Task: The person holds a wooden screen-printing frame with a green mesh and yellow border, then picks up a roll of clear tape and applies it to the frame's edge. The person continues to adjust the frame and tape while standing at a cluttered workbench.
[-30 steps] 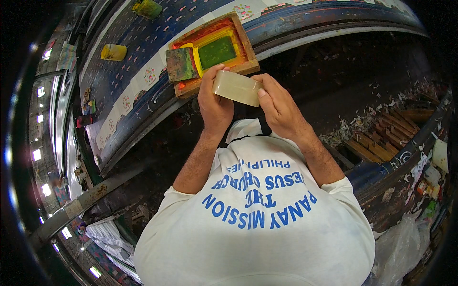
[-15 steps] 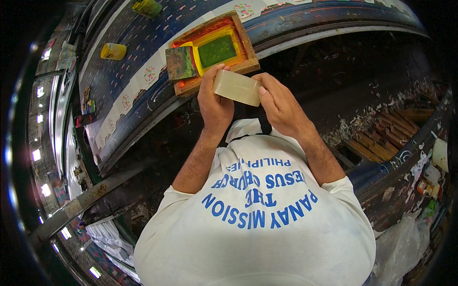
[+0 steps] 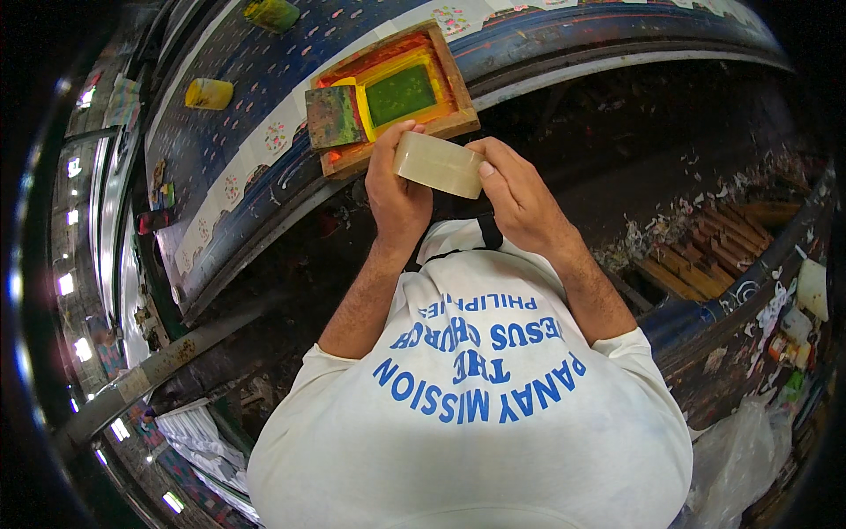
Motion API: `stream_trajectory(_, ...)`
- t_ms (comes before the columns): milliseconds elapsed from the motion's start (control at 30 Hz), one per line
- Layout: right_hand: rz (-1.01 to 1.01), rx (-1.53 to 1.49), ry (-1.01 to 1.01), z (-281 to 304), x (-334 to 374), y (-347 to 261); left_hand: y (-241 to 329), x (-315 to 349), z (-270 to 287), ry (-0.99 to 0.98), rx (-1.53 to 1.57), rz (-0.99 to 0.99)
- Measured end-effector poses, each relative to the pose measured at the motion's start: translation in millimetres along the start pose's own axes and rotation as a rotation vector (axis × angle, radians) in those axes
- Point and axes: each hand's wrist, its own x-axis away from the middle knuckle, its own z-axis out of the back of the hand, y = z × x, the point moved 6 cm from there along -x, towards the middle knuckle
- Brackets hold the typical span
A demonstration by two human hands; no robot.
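Between my two hands, in front of my chest, is a wide roll of clear packing tape. My left hand is closed round its left end, thumb and fingers wrapped over the edge. At the right end, my right hand grips the roll with thumb and bent fingers. Just beyond lies a wooden screen-printing frame, stained red and yellow inside, with a green mesh window. A paint-smeared squeegee rests across its left side. My hands hide part of the frame's near edge.
The long dark printing table carries a row of flower-printed white pieces. On it stand a yellow cup and a yellow-green container. Wooden slats and a clear plastic bag lie to the right.
The tape roll has tilted and shifted very slightly between my hands. Both hands keep their grip, and the frame and squeegee stay in place.
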Motion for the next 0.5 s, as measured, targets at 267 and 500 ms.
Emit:
stream_trajectory(267,-0.023,-0.034,0.001,2.7,-2.1,1.5,10.6,-5.0,0.2,-0.022,-0.058,-0.07)
stream_trajectory(500,-0.004,-0.035,0.024,3.1,-0.5,3.9,12.9,-7.0,-0.8,-0.03,-0.064,-0.084)
